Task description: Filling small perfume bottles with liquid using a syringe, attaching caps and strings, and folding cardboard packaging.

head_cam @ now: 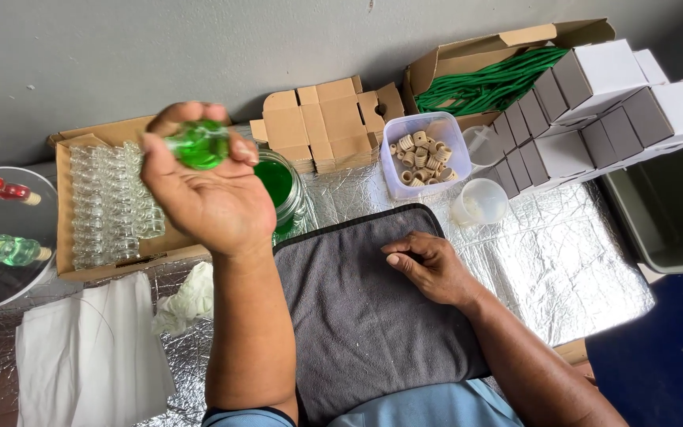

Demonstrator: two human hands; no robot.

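Note:
My left hand is raised above the table, palm up, and pinches a small glass bottle filled with green liquid between thumb and fingertips. My right hand rests loosely curled on a dark grey towel and holds nothing. Behind my left hand stands a glass jar of green liquid. A cardboard tray of empty clear bottles lies to the left of it.
A plastic tub of corks, a small plastic cup, flat brown cartons, white folded boxes and green cord in a carton line the back. Filled bottles lie on a round glass plate at left. White cloths lie front left.

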